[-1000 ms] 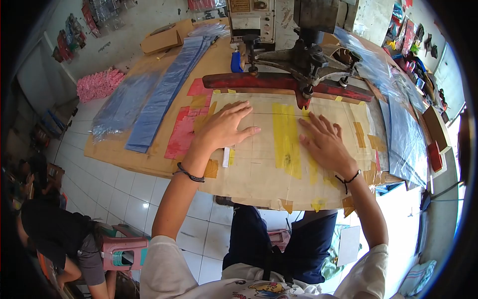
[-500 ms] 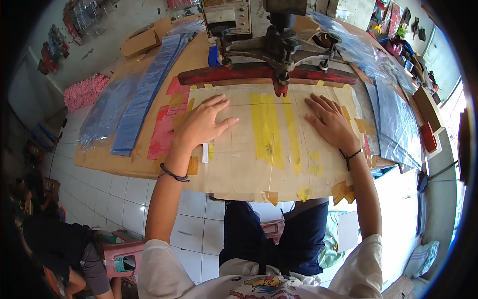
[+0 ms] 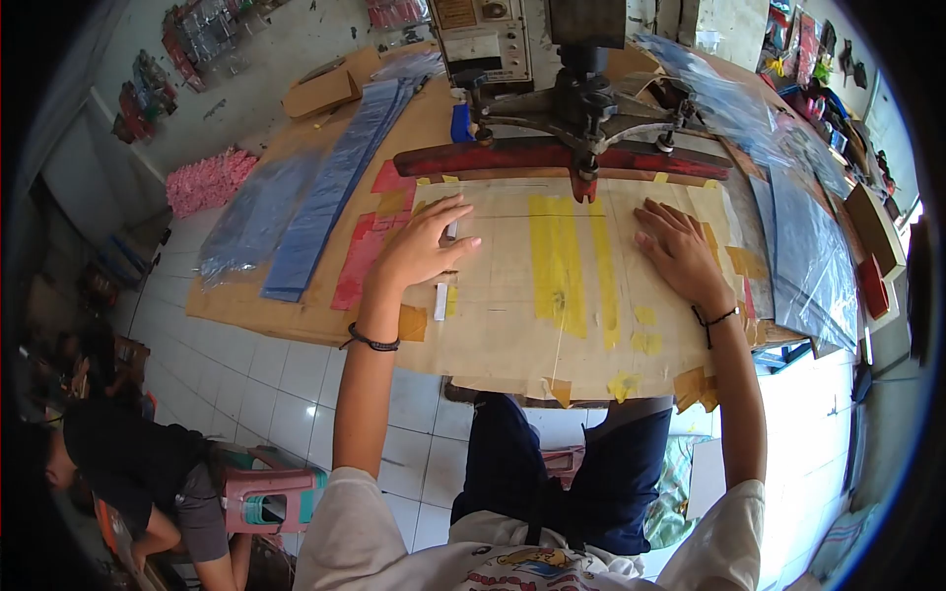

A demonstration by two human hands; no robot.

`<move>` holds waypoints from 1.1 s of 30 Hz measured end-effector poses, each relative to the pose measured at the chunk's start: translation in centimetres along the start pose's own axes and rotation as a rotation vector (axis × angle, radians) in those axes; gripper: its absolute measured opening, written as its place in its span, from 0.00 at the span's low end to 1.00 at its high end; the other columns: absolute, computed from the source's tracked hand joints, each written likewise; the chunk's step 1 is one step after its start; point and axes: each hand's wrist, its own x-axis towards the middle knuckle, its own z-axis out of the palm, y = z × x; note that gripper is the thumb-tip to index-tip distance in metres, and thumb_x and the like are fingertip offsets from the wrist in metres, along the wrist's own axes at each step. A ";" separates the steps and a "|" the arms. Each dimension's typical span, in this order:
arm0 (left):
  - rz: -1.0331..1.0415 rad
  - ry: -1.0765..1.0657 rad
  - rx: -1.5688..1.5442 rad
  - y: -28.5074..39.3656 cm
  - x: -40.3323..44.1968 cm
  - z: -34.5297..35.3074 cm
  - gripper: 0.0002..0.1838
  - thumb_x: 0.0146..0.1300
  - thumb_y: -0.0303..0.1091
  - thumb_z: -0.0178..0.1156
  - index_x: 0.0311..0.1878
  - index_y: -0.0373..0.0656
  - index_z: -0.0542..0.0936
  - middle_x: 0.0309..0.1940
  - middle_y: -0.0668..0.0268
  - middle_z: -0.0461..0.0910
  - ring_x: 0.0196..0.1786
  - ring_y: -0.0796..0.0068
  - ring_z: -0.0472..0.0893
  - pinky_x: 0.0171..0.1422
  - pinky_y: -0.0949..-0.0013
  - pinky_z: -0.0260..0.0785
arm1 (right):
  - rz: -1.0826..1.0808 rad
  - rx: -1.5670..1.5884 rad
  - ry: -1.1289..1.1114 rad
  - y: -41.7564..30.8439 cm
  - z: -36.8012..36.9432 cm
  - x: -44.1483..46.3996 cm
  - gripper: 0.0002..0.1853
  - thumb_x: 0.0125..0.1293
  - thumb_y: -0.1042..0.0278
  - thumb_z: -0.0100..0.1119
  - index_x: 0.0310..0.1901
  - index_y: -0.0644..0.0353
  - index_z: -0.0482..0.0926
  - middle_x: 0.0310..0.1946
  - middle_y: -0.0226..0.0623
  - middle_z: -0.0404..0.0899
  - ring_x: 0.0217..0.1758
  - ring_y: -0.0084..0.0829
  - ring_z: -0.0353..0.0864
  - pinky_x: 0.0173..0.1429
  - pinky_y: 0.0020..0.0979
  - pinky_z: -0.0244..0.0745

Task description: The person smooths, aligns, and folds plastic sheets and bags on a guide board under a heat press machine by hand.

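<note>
A tan sheet (image 3: 493, 295) with yellow tape strips (image 3: 559, 266) and pencil lines lies on the work table in front of me. My left hand (image 3: 426, 241) rests on its left part, fingers stretched out and thumb apart. Beside that hand is a small white strip (image 3: 440, 302); part of another white piece shows between its thumb and fingers. My right hand (image 3: 682, 254) lies flat on the sheet's right part, fingers extended. Just beyond both hands, the long red bar (image 3: 473, 158) of a press hangs from a dark metal bracket (image 3: 586, 113) over the sheet's far edge.
Blue plastic sheets lie in a stack (image 3: 330, 187) at the left and another stack (image 3: 808, 246) at the right. A cardboard box (image 3: 323, 89) sits at the back left. A control box (image 3: 483, 44) stands behind the press. A person (image 3: 138, 453) bends near a pink stool (image 3: 261, 497).
The view has shifted, so the scene sits farther right. My left hand has turned slightly, and a white piece now shows beside its thumb. My right hand stays flat on the sheet.
</note>
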 end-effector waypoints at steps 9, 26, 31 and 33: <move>0.022 -0.003 0.106 -1.1 0.1 0.4 0.33 0.70 0.57 0.60 0.73 0.52 0.73 0.79 0.58 0.61 0.80 0.58 0.61 0.80 0.55 0.59 | 0.003 -0.016 -0.021 0.0 0.1 -0.1 0.26 0.76 0.48 0.53 0.68 0.54 0.77 0.74 0.41 0.70 0.79 0.44 0.63 0.82 0.45 0.52; 0.004 -0.065 0.014 -1.0 -0.1 0.0 0.31 0.71 0.57 0.59 0.73 0.57 0.73 0.82 0.56 0.54 0.83 0.53 0.54 0.84 0.53 0.52 | 0.001 -0.019 -0.023 -0.2 -0.1 0.0 0.28 0.75 0.47 0.54 0.69 0.55 0.76 0.74 0.41 0.70 0.79 0.43 0.63 0.82 0.44 0.51; 0.083 -0.017 0.068 -0.6 0.1 0.1 0.35 0.69 0.58 0.60 0.73 0.47 0.73 0.79 0.58 0.61 0.81 0.55 0.59 0.84 0.54 0.53 | 0.000 0.007 -0.016 -0.3 -0.4 0.2 0.28 0.75 0.48 0.55 0.68 0.56 0.76 0.73 0.41 0.70 0.79 0.43 0.63 0.82 0.44 0.51; 0.091 -0.021 0.080 -0.3 0.2 0.1 0.36 0.69 0.59 0.60 0.73 0.45 0.73 0.78 0.59 0.63 0.81 0.57 0.60 0.84 0.55 0.53 | -0.005 -0.024 -0.019 -0.2 -0.2 0.3 0.27 0.74 0.49 0.55 0.68 0.55 0.76 0.73 0.41 0.70 0.79 0.43 0.63 0.82 0.44 0.51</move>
